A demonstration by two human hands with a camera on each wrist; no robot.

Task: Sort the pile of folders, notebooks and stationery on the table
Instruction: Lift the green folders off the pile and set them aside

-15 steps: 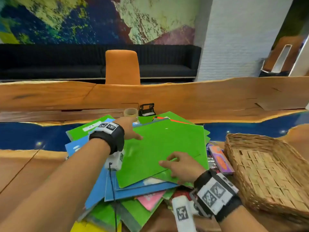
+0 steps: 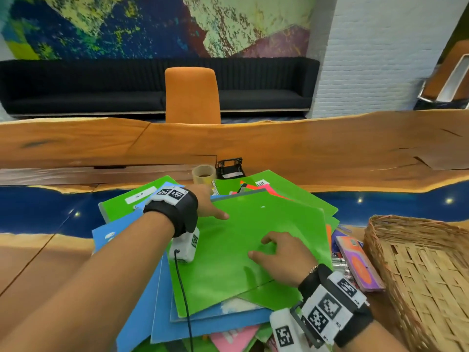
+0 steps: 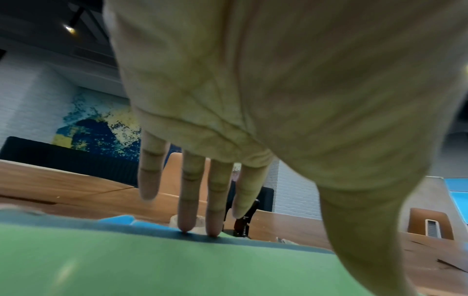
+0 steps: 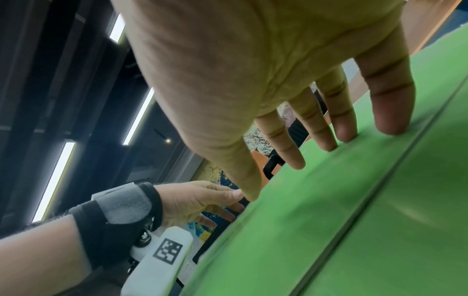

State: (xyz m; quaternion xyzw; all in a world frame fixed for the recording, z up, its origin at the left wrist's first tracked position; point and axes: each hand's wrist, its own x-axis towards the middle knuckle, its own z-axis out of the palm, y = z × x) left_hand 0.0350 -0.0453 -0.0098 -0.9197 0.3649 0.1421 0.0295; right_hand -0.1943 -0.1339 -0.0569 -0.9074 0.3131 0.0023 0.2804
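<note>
My left hand (image 2: 205,201), fingers straight, touches the far-left edge of the big glossy green folder (image 2: 253,250) topping the pile; my right hand (image 2: 281,257) lies flat on it, nearer me. The woven wicker basket (image 2: 431,270) sits at 3 o'clock, tape roll (image 2: 203,174) and black hole punch (image 2: 229,167) at 12.

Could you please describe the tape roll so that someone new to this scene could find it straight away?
Start at the heap of green and blue folders in the middle of the wooden table. Just beyond its far edge stands a small translucent beige tape roll, right beside a black hole punch. It is the only round, pale, hollow thing there.
</note>
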